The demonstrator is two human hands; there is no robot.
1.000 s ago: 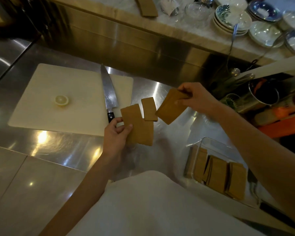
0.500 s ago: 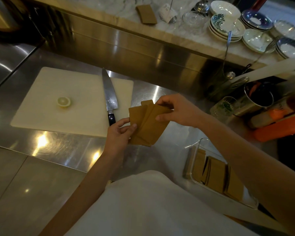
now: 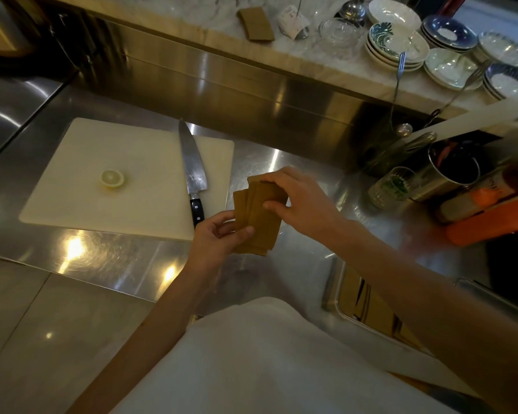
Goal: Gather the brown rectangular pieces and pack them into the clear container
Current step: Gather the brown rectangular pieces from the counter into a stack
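A small stack of flat brown rectangular pieces [image 3: 259, 219] is held upright above the steel counter, just right of the cutting board. My left hand [image 3: 214, 237] grips the stack's lower left edge with thumb and fingers. My right hand [image 3: 299, 201] closes over its top right corner. The clear container [image 3: 331, 289] lies at the lower right, partly hidden by my right forearm, with several brown pieces [image 3: 368, 306] standing inside it. Another brown piece [image 3: 255, 23] lies on the marble ledge at the back.
A white cutting board [image 3: 72, 180] carries a lemon half [image 3: 112, 178] and a chef's knife [image 3: 192, 171], blade pointing away. Stacked plates [image 3: 395, 43] and bowls fill the back ledge. A metal cup [image 3: 452, 171], a glass [image 3: 391, 186] and an orange object [image 3: 491, 219] crowd the right side.
My right hand brought its separate brown piece leftward and down onto those in my left hand. The fanned pieces have been squared into a tighter stack held by both hands.
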